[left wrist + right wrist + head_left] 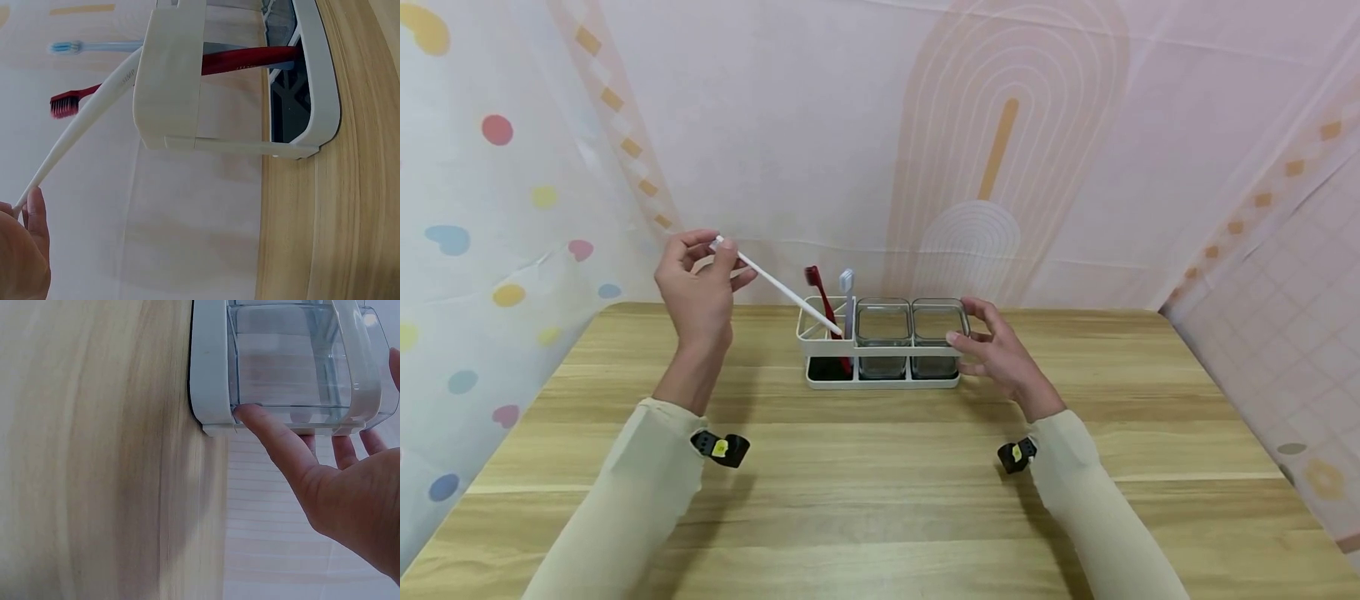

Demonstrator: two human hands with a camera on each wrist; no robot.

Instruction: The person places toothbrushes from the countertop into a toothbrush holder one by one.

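Writing: faint grey lettering on the white toothbrush handle in the left wrist view, too small to read. No other labels visible.

Left hand: raised above the table's left-centre, fingers curled, thumb and fingertips pinching the far tip of the white toothbrush handle. Brush slants down to the right, lower end inside the leftmost compartment of the white holder. Same compartment has a red toothbrush, bristles up, leaning left, and a grey-blue toothbrush standing near upright just right of it. In the left wrist view the white handle crosses in front of the red one at the holder's rim.

Holder: white frame, sits at table centre, toward the far edge. Right of the brush compartment, two clear square cups side by side in the frame.

Right hand: at the holder's right end, fingers fairly straight and spread, not wrapped round it. Right wrist view shows the thumb tip pressed on the holder's base edge under the rightmost cup, other fingers against the end of the frame. Open-handed contact, steadying rather than clutching.

Both forearms in cream sleeves, small black wrist units with yellow marks.

Surface: light wood-grain table. Room: pale pink backdrop sheet with arch print behind, dotted sheet on the left, grid pattern on the right.
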